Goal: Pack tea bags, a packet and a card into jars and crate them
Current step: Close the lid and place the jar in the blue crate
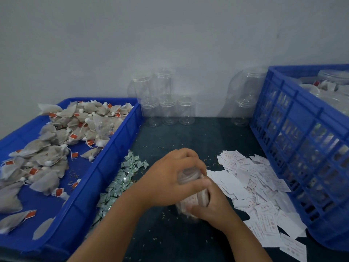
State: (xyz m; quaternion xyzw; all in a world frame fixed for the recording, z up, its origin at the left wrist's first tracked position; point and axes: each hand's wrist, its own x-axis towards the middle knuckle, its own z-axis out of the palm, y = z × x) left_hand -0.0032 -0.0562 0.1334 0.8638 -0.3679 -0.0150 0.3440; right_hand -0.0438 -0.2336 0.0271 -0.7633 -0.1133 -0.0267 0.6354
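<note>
Both hands were clamped on the jar [195, 198], left hand [170, 176] topmost, right hand [213, 207] lower; if tilted carelessly, it could be spilled.

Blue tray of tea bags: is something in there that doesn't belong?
Yes. A clear plastic jar lies on its side among the grey tea bags in the shallow blue plastic tray, while the other empty clear jars stand upright by the wall.

Far: plain pale grey wall [170, 35], bare, dimly and evenly lit. Near: dark blue-grey matte table top [198, 137], flecked with small loose grains, abutting the wall.
</note>
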